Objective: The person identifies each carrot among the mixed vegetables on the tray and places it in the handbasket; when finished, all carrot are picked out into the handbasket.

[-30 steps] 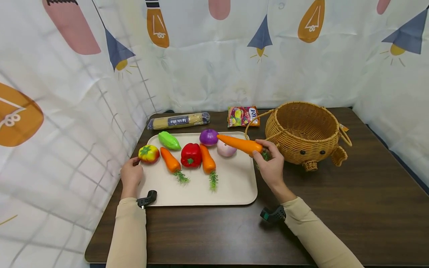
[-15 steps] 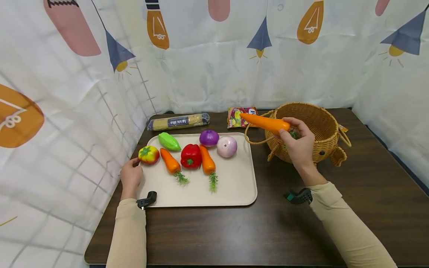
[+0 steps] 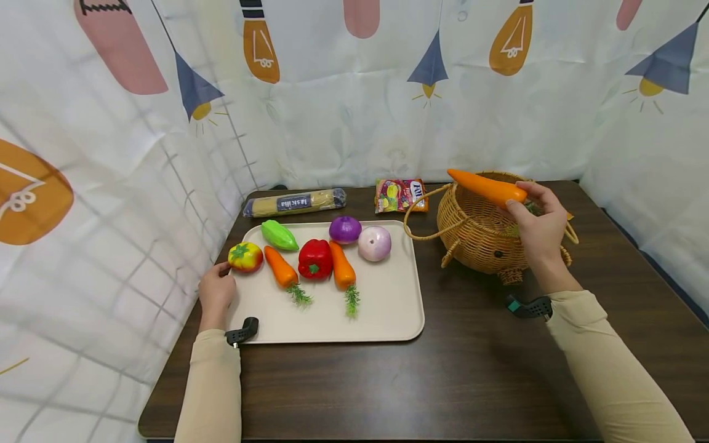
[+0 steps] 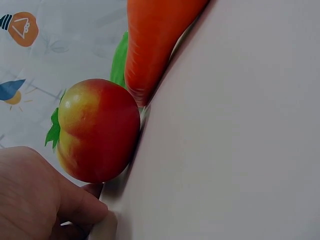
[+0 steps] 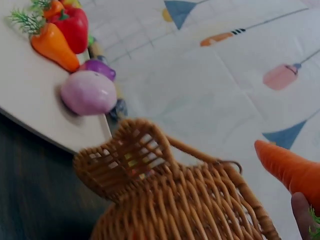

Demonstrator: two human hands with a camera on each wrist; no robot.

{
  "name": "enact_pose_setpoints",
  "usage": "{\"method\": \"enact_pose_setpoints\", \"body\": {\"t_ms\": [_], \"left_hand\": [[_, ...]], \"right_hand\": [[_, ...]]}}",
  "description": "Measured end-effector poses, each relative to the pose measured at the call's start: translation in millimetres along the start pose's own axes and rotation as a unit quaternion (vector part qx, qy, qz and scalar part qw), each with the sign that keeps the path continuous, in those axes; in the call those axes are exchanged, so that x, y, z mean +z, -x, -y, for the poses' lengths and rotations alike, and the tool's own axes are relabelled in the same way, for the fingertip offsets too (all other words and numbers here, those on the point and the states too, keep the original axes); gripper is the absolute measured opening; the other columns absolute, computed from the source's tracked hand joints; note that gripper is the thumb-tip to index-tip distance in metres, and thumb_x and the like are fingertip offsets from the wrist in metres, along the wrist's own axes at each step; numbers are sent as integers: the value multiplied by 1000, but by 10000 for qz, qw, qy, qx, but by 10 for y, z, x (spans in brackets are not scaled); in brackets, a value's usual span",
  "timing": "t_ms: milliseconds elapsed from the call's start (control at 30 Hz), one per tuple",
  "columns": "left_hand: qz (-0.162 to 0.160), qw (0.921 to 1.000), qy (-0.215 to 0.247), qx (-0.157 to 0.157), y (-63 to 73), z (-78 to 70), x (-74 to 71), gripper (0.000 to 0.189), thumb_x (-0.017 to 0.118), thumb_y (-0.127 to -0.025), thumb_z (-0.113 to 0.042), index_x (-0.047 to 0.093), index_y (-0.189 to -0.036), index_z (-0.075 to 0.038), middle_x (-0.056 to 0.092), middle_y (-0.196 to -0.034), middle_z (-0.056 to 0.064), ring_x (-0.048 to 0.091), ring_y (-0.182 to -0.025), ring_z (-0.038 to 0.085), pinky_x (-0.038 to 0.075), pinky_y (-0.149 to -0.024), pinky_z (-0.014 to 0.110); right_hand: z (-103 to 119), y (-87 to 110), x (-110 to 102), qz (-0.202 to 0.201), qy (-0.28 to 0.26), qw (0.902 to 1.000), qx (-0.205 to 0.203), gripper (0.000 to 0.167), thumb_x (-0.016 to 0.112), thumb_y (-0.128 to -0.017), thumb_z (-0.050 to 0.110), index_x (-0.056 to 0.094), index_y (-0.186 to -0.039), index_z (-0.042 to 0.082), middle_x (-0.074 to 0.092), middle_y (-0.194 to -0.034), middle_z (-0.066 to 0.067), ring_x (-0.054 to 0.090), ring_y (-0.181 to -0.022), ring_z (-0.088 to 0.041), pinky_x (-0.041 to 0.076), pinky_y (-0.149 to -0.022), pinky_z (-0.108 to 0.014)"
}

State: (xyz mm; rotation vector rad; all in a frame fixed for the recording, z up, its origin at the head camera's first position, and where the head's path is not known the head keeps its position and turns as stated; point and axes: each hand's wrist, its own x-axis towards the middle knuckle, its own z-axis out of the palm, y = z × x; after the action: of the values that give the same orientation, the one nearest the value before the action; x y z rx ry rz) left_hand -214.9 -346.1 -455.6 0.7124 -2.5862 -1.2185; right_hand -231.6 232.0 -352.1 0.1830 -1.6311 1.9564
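My right hand [image 3: 544, 232] pinches an orange carrot [image 3: 487, 186] by its thick end, tip pointing left, above the wicker basket [image 3: 471, 240]. At the left, my left hand [image 3: 216, 291] grips the rim of the cream tray [image 3: 388, 314], thumb on top, beside a red-yellow tomato [image 4: 100, 132]. On the tray lie a green vegetable [image 3: 279, 235], a carrot [image 3: 281, 268], a red bell pepper [image 3: 316, 259], another carrot [image 3: 343, 267], a purple onion [image 3: 345, 229] and a pale onion [image 3: 375, 243]. The held carrot's leaves are partly hidden by the hand.
Behind the tray lie a pasta packet [image 3: 295, 202] and a colourful snack bag [image 3: 401, 195]. A looped basket handle [image 3: 423, 235] sticks out toward the tray. The dark table [image 3: 354, 394] extends in front and right. A patterned curtain [image 3: 343, 123] hangs behind.
My right hand has carried the carrot rightward and up from over the tray's right edge to over the basket. My left hand has stayed at the tray's rim.
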Motion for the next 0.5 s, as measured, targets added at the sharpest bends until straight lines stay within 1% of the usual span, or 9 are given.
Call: {"method": "enact_pose_setpoints", "body": {"t_ms": [133, 333, 400, 433, 500], "left_hand": [[-8, 10000, 9, -12, -3, 2, 1, 53, 34, -88, -2, 49, -139, 5, 52, -136, 25, 43, -128, 43, 32, -107, 53], [17, 10000, -10, -21, 7, 6, -2, 53, 35, -88, -2, 48, -140, 5, 52, -137, 25, 42, -129, 44, 32, -107, 54], [35, 10000, 2, -47, 10, 7, -3, 53, 35, -89, -2, 48, -140, 5, 51, -138, 25, 42, -129, 44, 31, -108, 54], [43, 10000, 10, -65, 11, 6, -3, 53, 35, -89, -2, 47, -140, 5, 50, -139, 25, 41, -129, 44, 31, -108, 55], [53, 9999, 33, -97, 16, 1, -3, 53, 35, -90, -2, 47, -141, 5, 50, -139, 25, 41, -130, 44, 31, -108, 55]], "right_hand": [[0, -124, -115, -150, 11, 9998, 160, 33, 65, -85, -7, 62, -118, -7, 50, -115, -10, 56, -107, -24, 56, -73, -26], [-13, -230, -220, -277, 418, 9982, 338, 32, 64, -85, -5, 64, -117, 0, 49, -118, -6, 55, -107, -21, 56, -72, -23], [-24, -248, -235, -286, 496, 9976, 380, 33, 64, -86, -4, 63, -118, 0, 48, -118, -6, 55, -107, -20, 56, -73, -22], [-33, -254, -241, -295, 575, 9971, 395, 33, 64, -86, -4, 63, -119, 0, 48, -118, -5, 55, -107, -19, 56, -72, -22], [-57, -263, -251, -300, 919, 9946, 372, 34, 65, -87, -1, 63, -121, 0, 49, -119, -3, 57, -104, -17, 55, -72, -19]]}}
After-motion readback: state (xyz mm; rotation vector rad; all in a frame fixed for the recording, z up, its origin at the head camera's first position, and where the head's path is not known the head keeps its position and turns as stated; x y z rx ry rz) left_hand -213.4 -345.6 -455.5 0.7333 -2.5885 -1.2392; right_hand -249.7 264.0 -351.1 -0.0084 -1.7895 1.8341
